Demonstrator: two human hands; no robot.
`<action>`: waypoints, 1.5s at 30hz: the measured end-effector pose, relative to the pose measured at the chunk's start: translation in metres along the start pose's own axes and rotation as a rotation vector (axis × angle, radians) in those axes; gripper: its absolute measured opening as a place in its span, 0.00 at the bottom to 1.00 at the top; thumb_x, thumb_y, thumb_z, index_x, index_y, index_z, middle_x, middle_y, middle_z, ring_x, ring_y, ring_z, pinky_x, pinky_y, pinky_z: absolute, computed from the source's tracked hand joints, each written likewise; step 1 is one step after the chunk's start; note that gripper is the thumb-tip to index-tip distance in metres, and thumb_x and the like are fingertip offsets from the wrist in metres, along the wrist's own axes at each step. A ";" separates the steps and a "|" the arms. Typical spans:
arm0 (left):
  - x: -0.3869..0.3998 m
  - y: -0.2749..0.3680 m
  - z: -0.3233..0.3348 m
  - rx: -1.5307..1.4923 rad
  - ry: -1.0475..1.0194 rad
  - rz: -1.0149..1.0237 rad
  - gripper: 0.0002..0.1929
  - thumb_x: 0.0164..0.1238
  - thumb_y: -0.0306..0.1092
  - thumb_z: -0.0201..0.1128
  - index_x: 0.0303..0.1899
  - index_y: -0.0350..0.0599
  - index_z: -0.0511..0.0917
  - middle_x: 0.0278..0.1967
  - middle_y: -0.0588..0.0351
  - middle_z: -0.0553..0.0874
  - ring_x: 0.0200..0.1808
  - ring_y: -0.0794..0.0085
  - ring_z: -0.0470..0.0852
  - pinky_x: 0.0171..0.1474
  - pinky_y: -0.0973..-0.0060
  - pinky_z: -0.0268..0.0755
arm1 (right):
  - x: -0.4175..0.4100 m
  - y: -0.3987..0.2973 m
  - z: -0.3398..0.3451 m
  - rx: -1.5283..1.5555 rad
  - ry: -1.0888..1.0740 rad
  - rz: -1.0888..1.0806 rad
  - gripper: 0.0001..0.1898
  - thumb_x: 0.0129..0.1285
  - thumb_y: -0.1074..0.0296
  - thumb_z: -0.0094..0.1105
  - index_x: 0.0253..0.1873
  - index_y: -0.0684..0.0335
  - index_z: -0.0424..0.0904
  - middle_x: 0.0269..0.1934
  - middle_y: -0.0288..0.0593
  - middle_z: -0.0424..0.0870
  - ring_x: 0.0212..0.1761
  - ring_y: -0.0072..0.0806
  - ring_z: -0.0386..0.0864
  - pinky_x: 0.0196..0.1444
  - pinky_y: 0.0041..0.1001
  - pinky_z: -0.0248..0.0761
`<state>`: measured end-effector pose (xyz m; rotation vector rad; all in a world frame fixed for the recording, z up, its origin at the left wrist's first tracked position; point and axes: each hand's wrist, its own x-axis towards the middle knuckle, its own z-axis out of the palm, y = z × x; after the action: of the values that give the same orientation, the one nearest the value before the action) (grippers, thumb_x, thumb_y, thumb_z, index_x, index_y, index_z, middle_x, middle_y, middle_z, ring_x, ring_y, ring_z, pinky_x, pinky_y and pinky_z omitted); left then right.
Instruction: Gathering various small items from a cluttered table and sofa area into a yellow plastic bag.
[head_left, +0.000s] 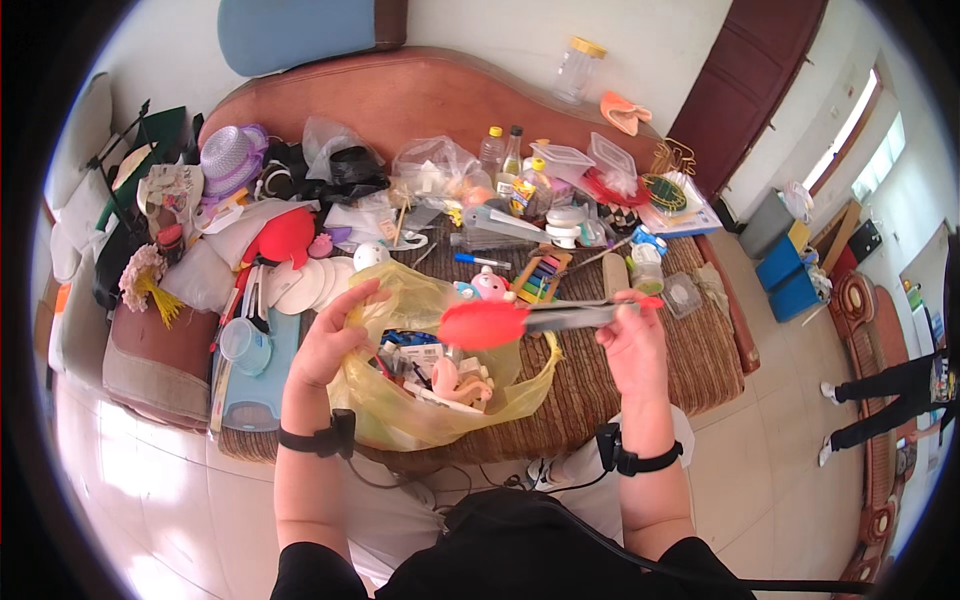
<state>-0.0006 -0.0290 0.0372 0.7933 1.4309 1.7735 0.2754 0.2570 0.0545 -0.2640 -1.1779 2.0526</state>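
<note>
My right hand (634, 341) grips the handle end of metal kitchen tongs with a red head (484, 324). They lie nearly level above a yellow plastic bag (442, 431), the red head pointing left over its mouth. My left hand (334, 337) pinches the bag's left rim and spreads it. Inside the bag sit a pink flamingo figure (457, 382), a blue item (401, 337) and other small things, partly covered by one another. Just behind the tongs are a pink-and-white plush toy (491, 285) and a small xylophone (541, 277) with coloured bars.
A brown striped couch (592, 375) bears many loose things. At its left are a light blue board (262, 382), a clear cup (246, 345) and a purple hat (231, 159). Bottles (512, 154) and plastic boxes (562, 161) stand behind. Another person (885, 382) is at far right.
</note>
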 end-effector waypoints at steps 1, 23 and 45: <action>-0.001 -0.001 -0.003 -0.003 0.009 0.004 0.36 0.52 0.17 0.50 0.69 0.38 0.65 0.63 0.52 0.77 0.36 0.82 0.79 0.39 0.82 0.73 | -0.003 0.007 0.014 -0.002 -0.009 0.004 0.12 0.64 0.71 0.62 0.51 0.59 0.75 0.39 0.39 0.82 0.40 0.25 0.82 0.37 0.25 0.78; 0.000 -0.006 -0.009 0.046 -0.023 0.086 0.38 0.51 0.16 0.49 0.70 0.35 0.62 0.65 0.49 0.74 0.63 0.71 0.74 0.61 0.77 0.67 | -0.004 0.180 0.042 -0.847 -0.324 0.402 0.17 0.60 0.75 0.59 0.55 0.63 0.77 0.49 0.44 0.82 0.48 0.30 0.82 0.52 0.30 0.75; 0.004 -0.015 -0.009 0.055 0.035 -0.071 0.37 0.49 0.16 0.52 0.68 0.33 0.65 0.63 0.49 0.75 0.62 0.71 0.75 0.62 0.78 0.66 | 0.080 0.045 -0.111 -0.905 0.128 0.379 0.21 0.67 0.65 0.55 0.62 0.65 0.71 0.39 0.45 0.85 0.38 0.27 0.83 0.40 0.29 0.77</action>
<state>-0.0082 -0.0284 0.0213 0.7334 1.5176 1.7087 0.2521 0.3715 -0.0298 -1.0959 -2.0244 1.6138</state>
